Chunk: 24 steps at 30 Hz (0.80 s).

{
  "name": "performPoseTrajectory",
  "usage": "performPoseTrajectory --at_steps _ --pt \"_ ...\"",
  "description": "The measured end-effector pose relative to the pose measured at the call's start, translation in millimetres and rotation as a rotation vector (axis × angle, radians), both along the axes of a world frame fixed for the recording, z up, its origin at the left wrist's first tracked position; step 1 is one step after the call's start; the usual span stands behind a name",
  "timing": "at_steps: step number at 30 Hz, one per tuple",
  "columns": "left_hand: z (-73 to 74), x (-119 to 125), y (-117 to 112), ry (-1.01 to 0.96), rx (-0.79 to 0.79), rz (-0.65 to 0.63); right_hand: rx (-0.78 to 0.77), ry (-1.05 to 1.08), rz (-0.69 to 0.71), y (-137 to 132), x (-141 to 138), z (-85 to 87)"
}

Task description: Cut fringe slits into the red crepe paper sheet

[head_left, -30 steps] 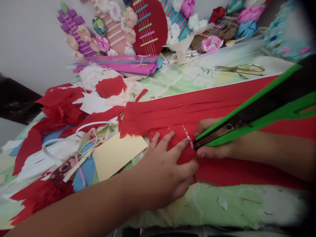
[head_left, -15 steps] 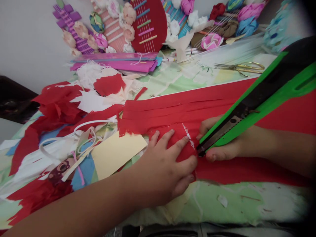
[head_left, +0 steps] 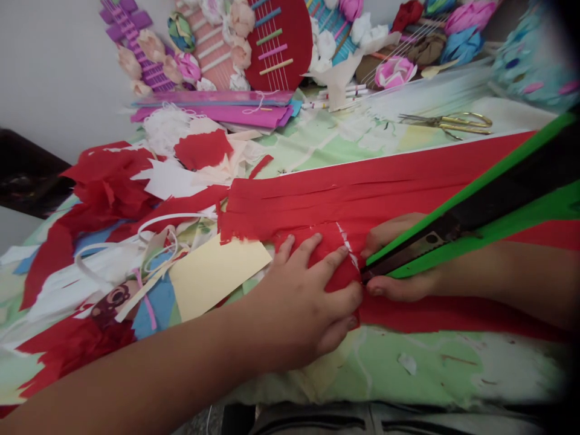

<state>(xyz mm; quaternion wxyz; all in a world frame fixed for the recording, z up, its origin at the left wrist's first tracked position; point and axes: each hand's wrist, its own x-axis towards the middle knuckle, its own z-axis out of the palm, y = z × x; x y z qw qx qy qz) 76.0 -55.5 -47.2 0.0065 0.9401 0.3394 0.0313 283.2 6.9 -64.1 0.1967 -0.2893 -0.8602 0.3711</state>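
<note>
My left hand [head_left: 301,290] lies flat with its fingers spread, pressing on a piece of red crepe paper [head_left: 290,202]. My right hand [head_left: 399,257] is closed around the front end of a green and black utility knife [head_left: 453,226]. The knife's tip touches the red paper just right of my left index finger and thumb. From the tip a ragged white slit runs up and left through the paper. Parts of my right fingers are hidden behind the knife.
Paper scraps [head_left: 104,181], a cream card [head_left: 220,275] and white strips lie to the left. Gold-handled scissors [head_left: 453,121] rest at the back right. Folded purple paper [head_left: 217,115] and decorated paper instruments [head_left: 281,42] stand along the wall.
The knife's handle has tipped lower toward the right, while its tip stays near the same spot. My left hand keeps its place. The view has shifted slightly.
</note>
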Motion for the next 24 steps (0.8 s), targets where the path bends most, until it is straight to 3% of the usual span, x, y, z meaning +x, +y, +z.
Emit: performPoseTrajectory --at_steps 4,7,18,24 --pt "-0.6 -1 -1 0.01 -0.003 -0.004 0.163 -0.096 0.024 -1 -1 1.3" --pt "-0.7 -1 -1 0.014 -0.001 -0.013 0.194 -0.098 0.018 -2 -3 7.0" --pt "-0.1 -1 -1 0.022 0.012 -0.016 0.15 -0.028 -0.038 -1 -4 9.2" --pt "-0.8 -1 -1 0.027 0.023 -0.012 0.0 0.085 -0.017 3 0 9.5"
